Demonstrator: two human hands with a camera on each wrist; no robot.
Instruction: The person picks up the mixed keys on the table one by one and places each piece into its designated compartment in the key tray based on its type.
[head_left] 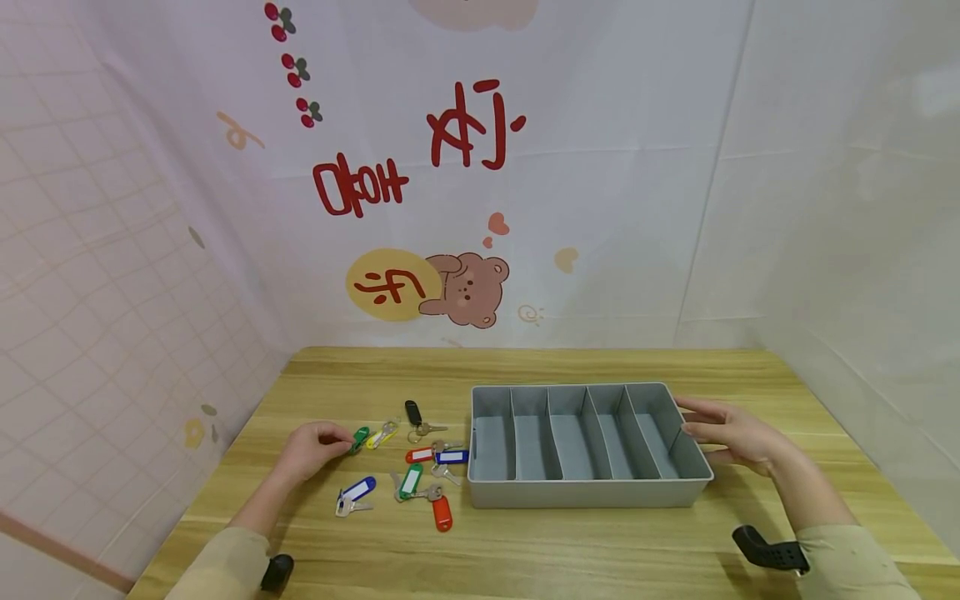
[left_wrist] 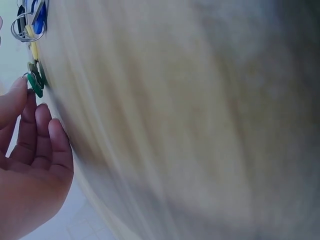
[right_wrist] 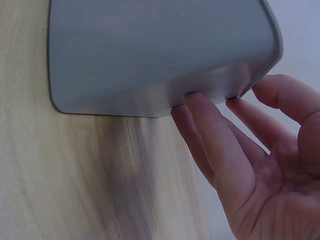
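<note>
In the head view my left hand (head_left: 309,452) pinches a green key tag (head_left: 360,438) between thumb and fingertips. The left wrist view shows the same green tag (left_wrist: 35,84) at the tip of the thumb, with the other fingers loosely bent below it. A grey divided box (head_left: 591,493) with several long compartments stands on the table. My right hand (head_left: 738,432) holds its right end, thumb at the rim. Close up, the fingertips touch the outside of the box wall (right_wrist: 150,50).
Beside the held tag lies a yellow key tag (head_left: 382,435). Other tagged keys are scattered left of the box: a black tag (head_left: 412,412), blue tags (head_left: 452,457), red tags (head_left: 442,513) and another green tag (head_left: 410,481). The wooden table (head_left: 525,550) meets a printed cloth behind.
</note>
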